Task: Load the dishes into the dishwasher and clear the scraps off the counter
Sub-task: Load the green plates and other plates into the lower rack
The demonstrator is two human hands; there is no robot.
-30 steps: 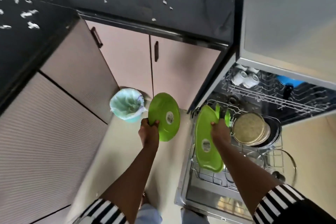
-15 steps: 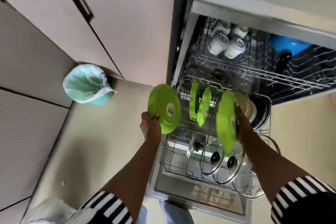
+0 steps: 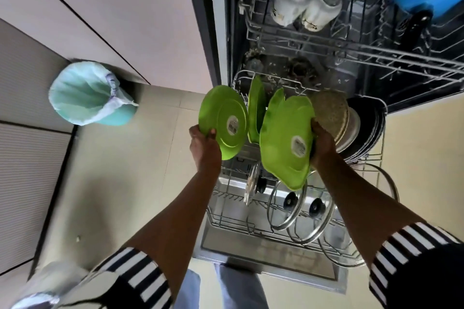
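Right now your left hand (image 3: 204, 144) pinches the rim of a round, glossy green plate (image 3: 223, 120), underside up with a paper sticker, just left of the lower rack (image 3: 226, 218). Your right hand (image 3: 322, 144) clasps a wavy-edged green plate (image 3: 283, 143) over that wire rack, beside a speckled beige plate (image 3: 330, 113). Domed glass lids (image 3: 288, 206) with black knobs stand nearer you in the rack.

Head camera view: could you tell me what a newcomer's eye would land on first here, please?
Two bright green dishes stand out at centre: a round green plate in the left hand and a wavy-edged green plate in the right hand, both over the lower rack of the open dishwasher. On the floor to the left stands a teal-lined bin.
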